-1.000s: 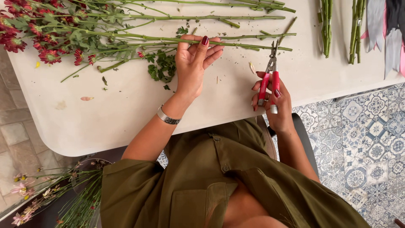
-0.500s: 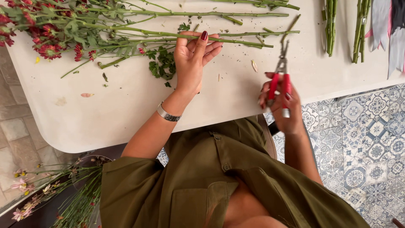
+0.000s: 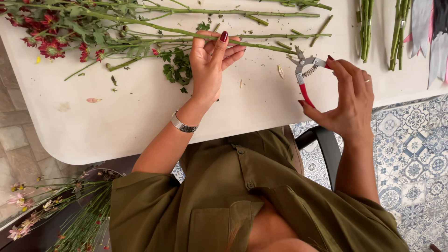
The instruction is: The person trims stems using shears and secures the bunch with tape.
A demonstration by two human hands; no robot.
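While your left hand [image 3: 210,65] pinches a long green stem [image 3: 261,45] between thumb and fingertips, the stem runs across the table [image 3: 140,116] from the red flowers [image 3: 46,44] at your far left toward the shears [image 3: 305,77]. Your right hand [image 3: 347,100] grips the red-handled shears, blades open, tips just beside the stem's cut end. Your left forearm reaches up from your lap, a bracelet [image 3: 183,125] on the wrist; your right wrist is bent, palm turned inward. More cut stems [image 3: 401,32] lie at the table's far right. Patterned tiles [image 3: 415,158] cover the floor, and a bucket of flowers [image 3: 65,210] stands at your lower left.
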